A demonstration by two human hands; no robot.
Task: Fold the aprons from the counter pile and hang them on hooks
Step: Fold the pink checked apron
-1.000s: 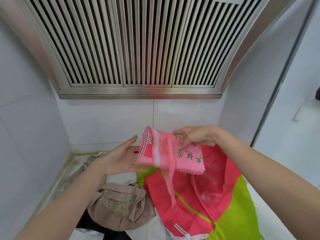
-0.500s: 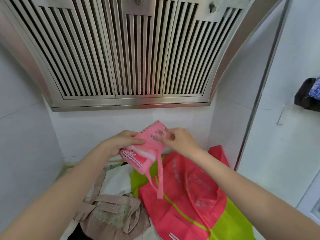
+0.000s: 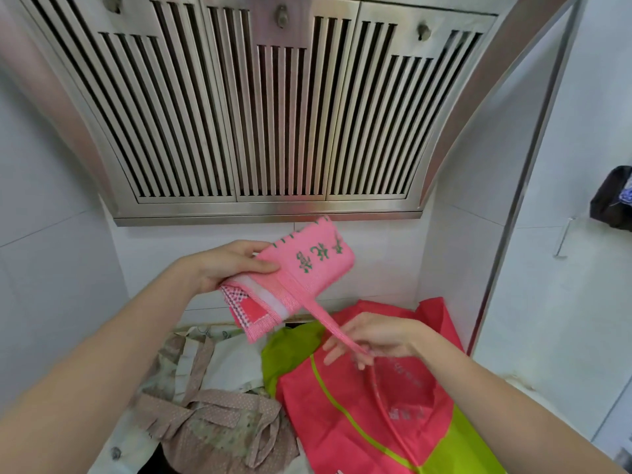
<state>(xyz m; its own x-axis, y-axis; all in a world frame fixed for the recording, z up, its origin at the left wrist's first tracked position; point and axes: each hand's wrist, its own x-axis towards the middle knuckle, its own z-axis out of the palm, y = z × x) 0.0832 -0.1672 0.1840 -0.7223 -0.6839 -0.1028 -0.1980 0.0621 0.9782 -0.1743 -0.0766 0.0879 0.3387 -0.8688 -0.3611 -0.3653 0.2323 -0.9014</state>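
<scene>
My left hand [image 3: 229,268] grips the folded pink apron [image 3: 290,285] at its near edge, thumb on top, holding it up in the air just under the hood. My right hand [image 3: 372,340], lower and to the right, pinches the apron's strap [image 3: 328,323] between thumb and fingers; the strap runs taut from the bundle down to that pinch. To do this well I judge: keep the left grip firm so the layers don't slip open, keep tension on the strap, then either wrap it round the bundle or open it into a loop for a hook. Below my right hand lies a red and green apron [image 3: 369,415], spread flat. Below my left forearm is a crumpled beige dotted apron [image 3: 219,425] with loose straps. No bins or baskets in view; the pile sits straight on the counter [image 3: 116,449]. Far right of my right hand, dark fabric [image 3: 612,203] hangs on the wall, apparently on a hook.
</scene>
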